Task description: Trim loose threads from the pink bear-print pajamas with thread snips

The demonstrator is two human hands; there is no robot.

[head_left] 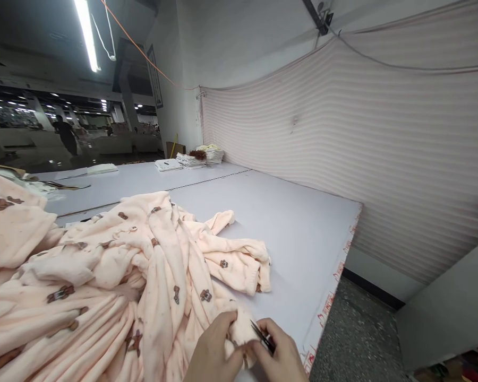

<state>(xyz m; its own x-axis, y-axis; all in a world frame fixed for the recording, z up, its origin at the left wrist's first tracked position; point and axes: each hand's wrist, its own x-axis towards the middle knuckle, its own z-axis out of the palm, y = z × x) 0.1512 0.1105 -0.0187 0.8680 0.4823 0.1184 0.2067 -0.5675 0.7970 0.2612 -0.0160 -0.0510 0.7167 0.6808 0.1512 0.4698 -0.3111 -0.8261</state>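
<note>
A pale pink fleece garment (pixel 159 276) with brown bear prints lies heaped over the left and middle of the table. Near the table's front edge, my left hand (pixel 215 350) pinches a bunched end of this fabric between thumb and fingers. Beside it, my right hand (pixel 281 353) is closed around small dark thread snips (pixel 263 337). Their pointed blades face up and left, close to the held fabric. Whether the blades touch the cloth I cannot tell. The lower parts of both hands are cut off by the frame's bottom edge.
The grey-white table (pixel 295 223) has a taped right edge with red writing. Stacks of folded cloth (pixel 211 154) and papers (pixel 168 164) stand at its far side. A striped cloth sheet (pixel 342 132) hangs along the wall. In the far left background a person (pixel 66 135) stands.
</note>
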